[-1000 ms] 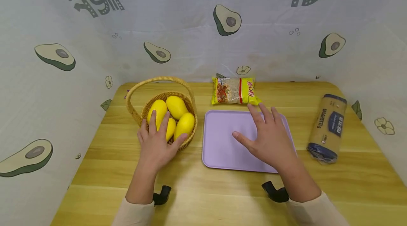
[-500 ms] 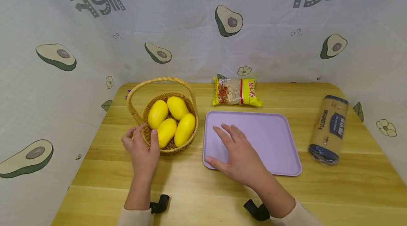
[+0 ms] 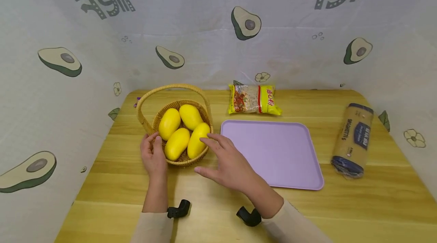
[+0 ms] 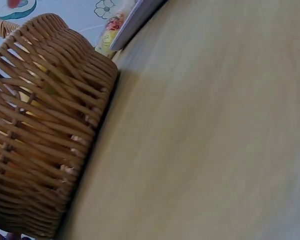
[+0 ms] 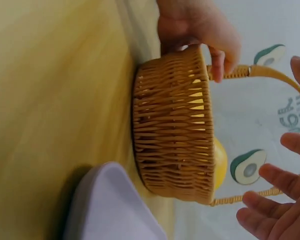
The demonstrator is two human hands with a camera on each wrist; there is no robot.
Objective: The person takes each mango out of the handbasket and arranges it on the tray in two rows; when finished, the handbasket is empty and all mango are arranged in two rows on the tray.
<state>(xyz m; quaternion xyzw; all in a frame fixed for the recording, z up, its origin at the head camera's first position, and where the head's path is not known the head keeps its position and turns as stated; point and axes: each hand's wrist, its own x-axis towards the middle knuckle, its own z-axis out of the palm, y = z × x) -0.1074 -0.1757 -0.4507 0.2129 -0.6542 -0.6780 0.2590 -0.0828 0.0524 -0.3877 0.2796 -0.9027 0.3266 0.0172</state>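
Note:
A wicker basket (image 3: pixel 184 162) with an arched handle stands on the left of the table and holds several yellow mangoes (image 3: pixel 177 144). My left hand (image 3: pixel 153 156) grips the basket's left rim, the thumb on the inner side; the right wrist view shows that hand's fingers (image 5: pixel 217 62) bent over the rim near the handle's foot. Over the basket's right side hovers my right hand (image 3: pixel 227 163), fingers spread, fingertips beside the nearest mango on the right. It holds nothing. In the left wrist view the woven side (image 4: pixel 45 130) fills the left, and the hand is almost wholly out of sight.
A lilac tray (image 3: pixel 273 152) lies right of the basket. Behind it is a yellow noodle packet (image 3: pixel 254 99). A spaghetti pack (image 3: pixel 353 140) lies at the far right. Printed cloth (image 3: pixel 205 38) surrounds the table's back and sides.
My left hand has gone from above the mangoes to the basket's left rim and now grips it. My right hand has moved left from over the tray to the basket's right side.

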